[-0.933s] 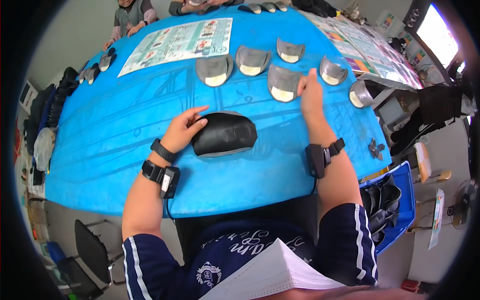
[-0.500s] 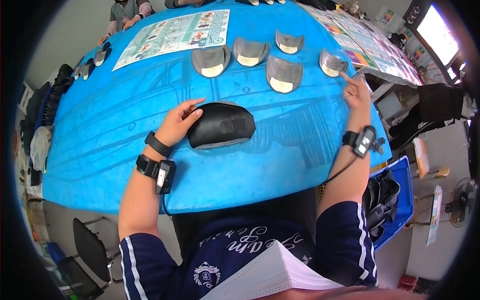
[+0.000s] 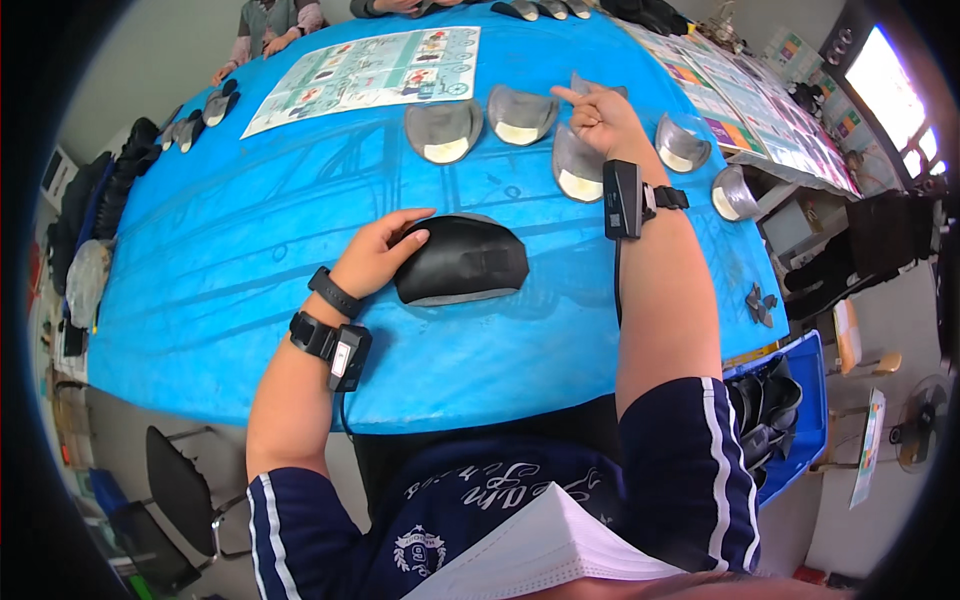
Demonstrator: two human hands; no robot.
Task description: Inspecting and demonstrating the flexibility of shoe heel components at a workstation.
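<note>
A black leather-like shoe upper with a grey edge lies on the blue-covered table, its curved shape bulging upward. My left hand grips its left end, the thumb on top and the other fingers partly hidden at its far side. Farther off, my right hand hovers over a group of curved grey pieces, index finger stretched to the left and the others loosely bent, with nothing seen in it. Nearby are grey pieces with cream patches: one, another, one under the wrist, and more toward the right.
A printed sheet lies at the table's far left. Small dark scraps sit near the right edge, above a blue crate of black pieces. Another person's hands rest at the far side. Chairs stand lower left.
My right hand has swung left from the rightmost grey pieces to above the middle of the group. My left hand stays on the black upper. The whole view has shifted slightly.
</note>
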